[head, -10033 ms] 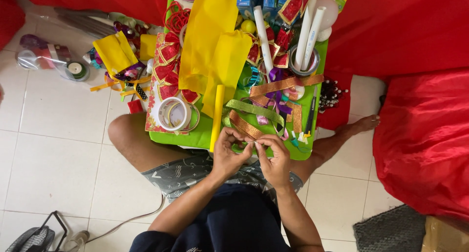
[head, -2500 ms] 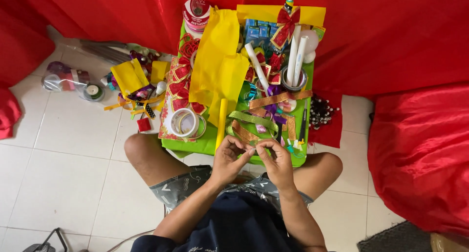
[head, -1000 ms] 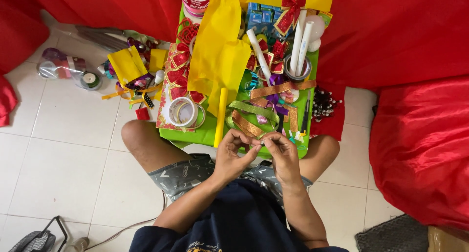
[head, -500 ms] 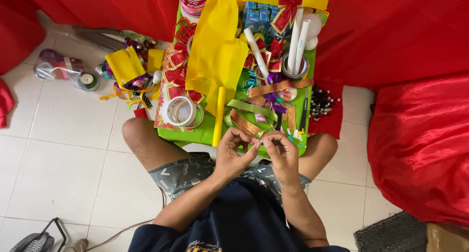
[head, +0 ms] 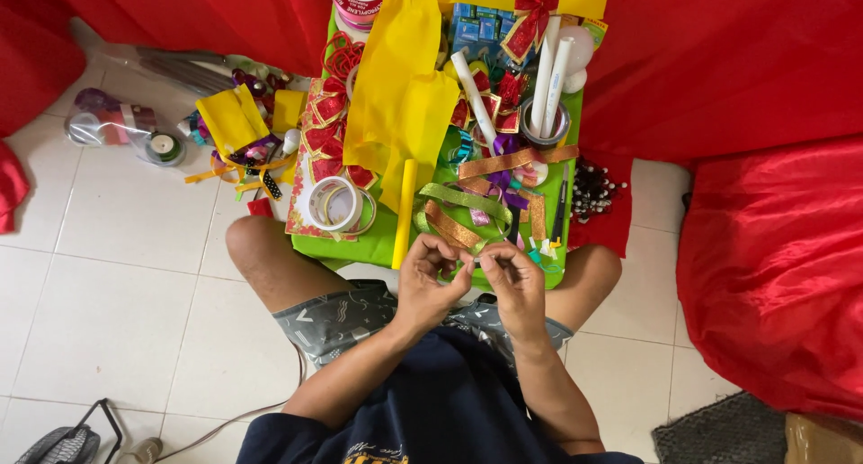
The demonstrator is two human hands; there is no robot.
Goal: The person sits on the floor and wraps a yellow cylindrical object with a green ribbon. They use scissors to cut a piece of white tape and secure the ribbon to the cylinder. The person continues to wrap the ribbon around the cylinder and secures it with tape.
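Fingers (head: pixel 442 251) of the left hand (head: pixel 426 286) curl inward and pinch one end of a small ribbon piece (head: pixel 474 263), while the right hand (head: pixel 514 284) closes its fingertips on the other end, so both hands meet just above the near edge of the green worktop (head: pixel 352 245). The piece is tiny and mostly hidden between the fingertips; its colour cannot be told for sure. Just beyond the hands lie loose ribbons: a bronze glitter ribbon (head: pixel 449 226) crossing a green glitter ribbon (head: pixel 463 198), and another bronze strip (head: pixel 496 163) farther back. A yellow rolled sheet (head: pixel 404 214) stands along the worktop left of the hands, and near it two clear tape rolls (head: pixel 334 203) rest on a card of red bows (head: pixel 325 140). A large yellow cloth (head: pixel 401 86) drapes across the middle. White tubes (head: pixel 550 68) stand in a tape roll (head: pixel 544 133) at the far right. On the tiled floor (head: pixel 108 275) to the left lie yellow paper pieces (head: pixel 232 119) and a plastic bag of spools (head: pixel 126 133). Red fabric (head: pixel 773 266) lies at the right.
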